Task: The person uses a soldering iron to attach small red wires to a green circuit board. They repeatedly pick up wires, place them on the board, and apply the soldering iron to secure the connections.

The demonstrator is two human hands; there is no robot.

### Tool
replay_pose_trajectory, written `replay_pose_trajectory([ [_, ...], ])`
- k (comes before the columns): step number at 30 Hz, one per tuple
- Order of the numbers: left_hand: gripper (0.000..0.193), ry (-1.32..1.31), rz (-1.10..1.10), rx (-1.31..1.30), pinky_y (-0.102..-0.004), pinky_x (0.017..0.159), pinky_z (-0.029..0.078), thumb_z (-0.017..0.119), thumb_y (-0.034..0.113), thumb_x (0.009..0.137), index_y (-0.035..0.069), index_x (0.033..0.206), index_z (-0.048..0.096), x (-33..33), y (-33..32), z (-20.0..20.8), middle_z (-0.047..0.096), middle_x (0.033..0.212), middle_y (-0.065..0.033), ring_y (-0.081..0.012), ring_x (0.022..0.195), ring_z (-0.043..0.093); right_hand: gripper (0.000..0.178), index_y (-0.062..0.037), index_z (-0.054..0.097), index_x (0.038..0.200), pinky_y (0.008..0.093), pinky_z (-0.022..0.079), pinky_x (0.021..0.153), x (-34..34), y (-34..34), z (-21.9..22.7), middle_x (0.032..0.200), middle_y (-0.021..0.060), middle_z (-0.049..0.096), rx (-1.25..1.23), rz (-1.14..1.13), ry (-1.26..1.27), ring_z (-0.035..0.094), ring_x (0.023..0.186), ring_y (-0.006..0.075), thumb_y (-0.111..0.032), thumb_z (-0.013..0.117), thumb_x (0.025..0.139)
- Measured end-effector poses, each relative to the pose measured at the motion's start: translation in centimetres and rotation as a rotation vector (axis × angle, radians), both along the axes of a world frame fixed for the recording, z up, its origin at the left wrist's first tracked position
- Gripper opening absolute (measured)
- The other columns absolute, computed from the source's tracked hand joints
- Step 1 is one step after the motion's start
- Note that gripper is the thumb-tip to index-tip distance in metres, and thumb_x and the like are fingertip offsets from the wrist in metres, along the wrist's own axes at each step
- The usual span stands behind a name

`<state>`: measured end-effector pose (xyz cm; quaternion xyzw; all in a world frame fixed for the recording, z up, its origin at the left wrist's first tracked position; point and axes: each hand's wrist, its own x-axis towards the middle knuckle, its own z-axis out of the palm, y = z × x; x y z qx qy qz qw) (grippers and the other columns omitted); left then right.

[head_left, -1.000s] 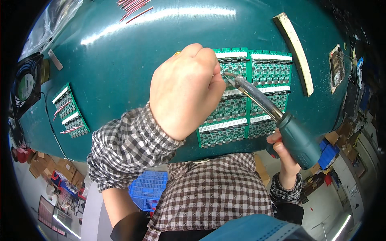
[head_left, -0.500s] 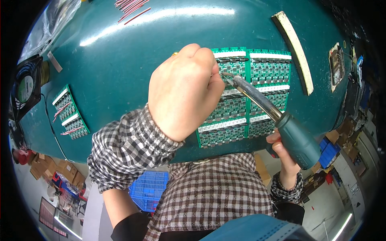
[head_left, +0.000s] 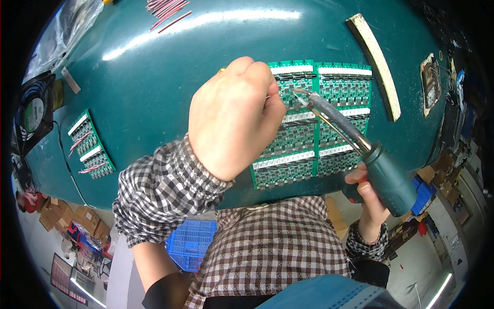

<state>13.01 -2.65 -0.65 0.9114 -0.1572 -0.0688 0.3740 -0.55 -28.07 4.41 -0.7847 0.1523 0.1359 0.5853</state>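
Observation:
My left hand [head_left: 234, 118] is closed in a pinch over the left side of the green circuit board panels [head_left: 288, 135]. What its fingertips hold is hidden behind the hand. My right hand [head_left: 371, 206] grips a soldering gun [head_left: 388, 177] by its dark green handle. The gun's metal barrel slants up and left over the panels, its tip a little to the right of my left fingertips. A thin feed tube runs along the barrel. Rows of small chips and white strips cover the panels, which lie side by side.
A smaller board [head_left: 91, 147] with red and white wires lies at the left, near a black fan [head_left: 35, 113]. Several red wires [head_left: 167, 9] lie at the far edge. A long pale strip [head_left: 375, 64] and a worn metal-framed piece [head_left: 430, 85] sit at the right.
The soldering gun has shifted slightly right, its tip drawing away from my left fingertips. My left hand has barely moved.

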Motion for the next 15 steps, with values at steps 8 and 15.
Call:
replay_pose_trajectory([
  [8,0.012,-0.046,-0.001,-0.014,-0.0315,0.058,0.046,0.067,0.002,0.072,0.006,0.078,0.058,-0.48,-0.01,-0.45,0.052,0.072,-0.0052,-0.0200,0.064,0.054,0.062,0.0050,0.047,0.124,0.0372,0.058,0.080,0.72,0.92,0.14,0.102,0.0164,0.065,0.098,-0.077,0.040,0.068,0.094,0.0263,-0.019,0.080,0.078],
  [15,0.012,-0.058,0.021,-0.068,-0.0315,0.058,0.045,0.067,0.002,0.072,0.006,0.077,0.057,-0.66,-0.09,-0.82,0.052,0.071,-0.0055,-0.0199,0.064,0.054,0.061,0.0050,0.048,0.123,0.0356,0.058,0.079,0.16,0.44,-0.15,0.100,0.0154,0.066,0.088,-0.084,0.073,0.068,0.091,0.0229,-0.017,0.081,0.077],
])
